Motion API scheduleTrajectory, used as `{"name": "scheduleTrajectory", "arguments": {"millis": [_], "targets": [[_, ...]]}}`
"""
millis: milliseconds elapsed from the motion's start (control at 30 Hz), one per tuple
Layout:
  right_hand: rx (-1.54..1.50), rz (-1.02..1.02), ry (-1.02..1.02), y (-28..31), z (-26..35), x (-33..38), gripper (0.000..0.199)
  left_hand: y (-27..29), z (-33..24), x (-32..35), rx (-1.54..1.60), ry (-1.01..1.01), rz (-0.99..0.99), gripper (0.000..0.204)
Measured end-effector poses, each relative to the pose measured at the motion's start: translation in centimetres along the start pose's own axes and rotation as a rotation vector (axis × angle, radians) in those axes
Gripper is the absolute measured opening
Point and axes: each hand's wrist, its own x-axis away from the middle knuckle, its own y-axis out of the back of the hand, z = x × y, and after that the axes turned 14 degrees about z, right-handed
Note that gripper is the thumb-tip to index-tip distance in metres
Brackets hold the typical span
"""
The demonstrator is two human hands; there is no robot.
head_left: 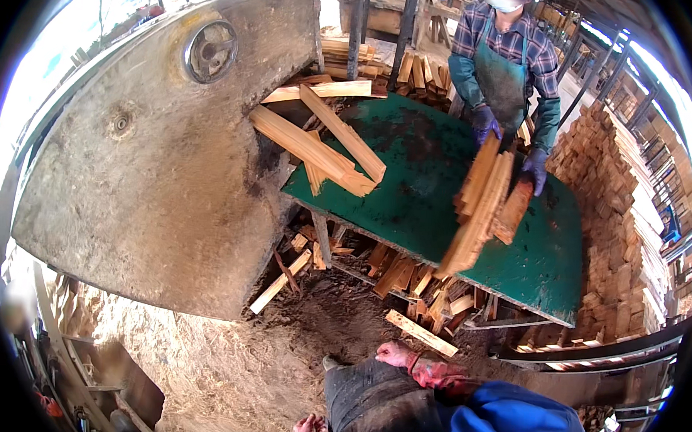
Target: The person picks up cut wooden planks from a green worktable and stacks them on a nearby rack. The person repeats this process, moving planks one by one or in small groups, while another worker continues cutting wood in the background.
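Wood strips (318, 149) lie on table (432, 189), machine guard (148, 153) to left, stacked wood (624, 220) to right, scraps (405, 284) beneath.

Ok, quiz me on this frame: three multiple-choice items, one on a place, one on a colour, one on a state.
1. Where is the wearer's right hand?
A. On the table top
B. Down low, near a loose slat on the ground
C. On the grey metal housing

2. What colour is the table top?
A. Red
B. White
C. Green

3. How is the co-worker's bundle of slats?
A. Held in both gloved hands, tilted over the table
B. Lying flat on the ground
C. Tied up with rope

Answers:
1. B: the right hand sits below the table edge, close to the slat on the ground.
2. C: the bare top of the table is green.
3. A: the bundle slants down from the gloved hands towards the table's near edge.
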Motion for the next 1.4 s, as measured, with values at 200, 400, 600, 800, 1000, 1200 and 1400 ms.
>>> {"name": "scheduleTrajectory", "arguments": {"millis": [200,400,600,800,1000,1200,1400], "targets": [[-0.033,-0.001,-0.001,-0.8,4.0,0.0,0.037,0.7,-6.5,-2.3,-0.081,0.095,-0.164,0.017],[0.042,-0.102,0.094,1.9,5.0,-1.7,0.036,-2.9,-10.8,-3.5,-0.186,0.140,-0.191,0.017],[0.065,-0.112,0.300,7.7,9.1,-4.8,0.028,-7.9,-12.0,-5.8,-0.195,0.170,-0.236,0.018],[0.151,-0.133,0.505,14.9,12.3,-7.1,0.030,-8.2,-9.5,-8.7,-0.138,0.162,-0.223,0.020],[0.035,-0.182,0.647,20.8,15.4,-8.4,0.025,-17.1,-13.9,-8.4,-0.161,0.107,-0.260,0.026],[-0.005,-0.185,0.724,24.3,20.0,-8.7,0.025,-17.9,-14.8,-10.1,-0.218,0.150,-0.245,0.024],[0.025,-0.179,0.626,25.7,23.3,-9.5,0.024,-17.8,-19.3,-13.9,-0.485,0.311,-0.237,0.024]]}}
